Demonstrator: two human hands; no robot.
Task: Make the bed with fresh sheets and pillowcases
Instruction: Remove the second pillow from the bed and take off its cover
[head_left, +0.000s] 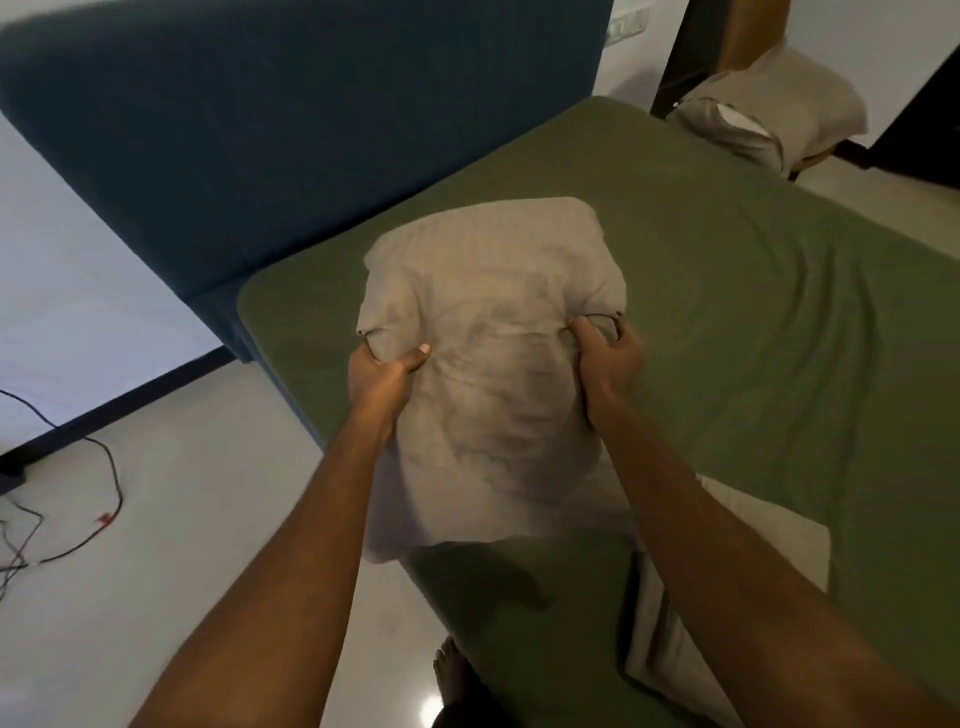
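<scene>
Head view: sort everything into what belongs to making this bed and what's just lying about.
Belongs: beige pillow in its case, gripped by left hand and right hand; olive-green fitted sheet; second beige pillow beyond the bed's far corner; pale folded fabric at the bed's near edge.
Lying about: black cables on the floor; brown wooden chair; dark blue padded headboard.

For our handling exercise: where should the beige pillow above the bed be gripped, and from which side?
Its two side edges, from the near end: the pillow is soft and wide, so left hand and right hand each bunch fabric there.
</scene>
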